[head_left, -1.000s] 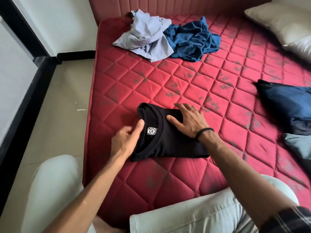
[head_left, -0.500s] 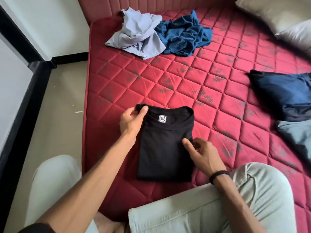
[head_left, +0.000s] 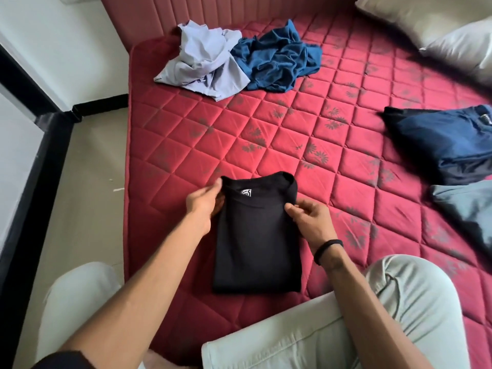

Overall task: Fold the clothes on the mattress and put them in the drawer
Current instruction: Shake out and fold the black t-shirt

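While folded black shirt (head_left: pixel 257 243) lies flat, left hand (head_left: pixel 203 202) and right hand (head_left: pixel 310 218) pinch collar corners

Folded shirt (head_left: pixel 257 243) lies on the mattress (head_left: pixel 186 145), crumpled clothes (head_left: pixel 237 58) behind it.

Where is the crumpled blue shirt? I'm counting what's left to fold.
The crumpled blue shirt lies at the far end of the mattress near the headboard, touching the crumpled pale shirt on its left.

Folded garments: three, black shirt (head_left: pixel 257 241), navy garment (head_left: pixel 442 145), grey-blue garment (head_left: pixel 468 206)
Crumpled garments: two, lilac garment (head_left: pixel 202 62), blue garment (head_left: pixel 279 62)
Pillows: two, beige pillow (head_left: pixel 415 14), white pillow (head_left: pixel 463 46)
Hands: two, left hand (head_left: pixel 205 202), right hand (head_left: pixel 310 222)
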`<action>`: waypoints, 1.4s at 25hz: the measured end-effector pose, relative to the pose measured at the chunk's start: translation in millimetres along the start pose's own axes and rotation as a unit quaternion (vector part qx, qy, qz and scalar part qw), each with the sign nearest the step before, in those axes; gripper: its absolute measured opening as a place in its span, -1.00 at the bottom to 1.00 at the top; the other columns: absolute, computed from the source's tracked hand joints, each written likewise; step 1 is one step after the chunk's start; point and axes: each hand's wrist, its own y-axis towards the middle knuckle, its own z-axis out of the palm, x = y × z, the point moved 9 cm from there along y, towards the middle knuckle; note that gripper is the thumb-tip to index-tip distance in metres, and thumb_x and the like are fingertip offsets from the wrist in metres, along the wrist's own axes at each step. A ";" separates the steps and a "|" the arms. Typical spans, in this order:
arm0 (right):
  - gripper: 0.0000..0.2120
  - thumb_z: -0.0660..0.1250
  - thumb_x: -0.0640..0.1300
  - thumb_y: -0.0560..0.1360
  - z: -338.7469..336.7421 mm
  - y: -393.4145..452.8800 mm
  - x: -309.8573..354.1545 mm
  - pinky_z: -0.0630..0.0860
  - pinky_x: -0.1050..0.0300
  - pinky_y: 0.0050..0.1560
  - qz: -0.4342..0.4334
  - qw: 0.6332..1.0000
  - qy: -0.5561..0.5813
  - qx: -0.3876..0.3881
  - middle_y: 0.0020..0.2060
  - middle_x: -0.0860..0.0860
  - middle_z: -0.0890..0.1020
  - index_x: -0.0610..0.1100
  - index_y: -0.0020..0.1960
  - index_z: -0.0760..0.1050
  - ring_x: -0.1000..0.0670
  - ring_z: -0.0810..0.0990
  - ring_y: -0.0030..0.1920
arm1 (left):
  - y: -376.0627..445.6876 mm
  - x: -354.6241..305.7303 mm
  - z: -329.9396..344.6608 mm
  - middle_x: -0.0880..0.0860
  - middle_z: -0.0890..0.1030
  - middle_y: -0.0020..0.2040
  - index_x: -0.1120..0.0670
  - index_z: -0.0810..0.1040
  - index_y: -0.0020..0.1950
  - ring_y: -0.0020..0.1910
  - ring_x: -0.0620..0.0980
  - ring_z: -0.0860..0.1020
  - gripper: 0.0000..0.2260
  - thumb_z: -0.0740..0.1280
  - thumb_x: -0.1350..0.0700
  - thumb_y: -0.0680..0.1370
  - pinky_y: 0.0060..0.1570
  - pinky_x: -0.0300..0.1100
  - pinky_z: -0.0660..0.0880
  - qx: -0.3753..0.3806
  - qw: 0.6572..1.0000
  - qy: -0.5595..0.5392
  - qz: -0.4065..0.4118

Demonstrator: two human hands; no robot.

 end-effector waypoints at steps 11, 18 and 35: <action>-0.32 0.68 0.16 0.26 14.8 -46.5 -13.9 0.62 -0.09 0.22 0.167 0.978 -0.025 0.124 0.06 -0.09 0.73 -0.18 0.22 0.59 -0.10 0.71 0.11 | -81.3 49.8 -27.0 0.07 0.72 0.10 0.07 0.54 0.35 0.04 0.07 0.72 -0.23 0.67 -0.20 0.23 0.18 0.08 0.62 0.084 0.971 0.214 -0.065; -0.53 0.45 -0.09 0.52 1.1 -81.4 36.5 0.53 -0.04 0.36 0.163 0.931 0.259 0.201 0.30 -0.18 0.63 -0.24 0.39 0.56 -0.14 0.63 0.26 | -126.8 -9.7 55.2 0.07 0.76 -0.07 0.15 0.67 0.13 -0.09 0.03 0.75 -0.59 0.56 -0.10 0.45 -0.07 -0.14 0.61 0.196 0.953 0.229 -0.026; -0.29 0.56 -0.05 0.45 -379.9 114.9 174.6 0.48 -0.26 0.39 -0.182 0.897 0.376 -0.145 0.41 -0.23 0.53 -0.26 0.50 0.41 -0.23 0.52 0.41 | -139.0 -72.3 488.9 0.06 0.67 0.09 0.03 0.34 0.53 -0.10 0.03 0.68 -0.39 0.48 -0.03 0.54 0.06 0.06 0.62 0.360 0.910 0.180 0.098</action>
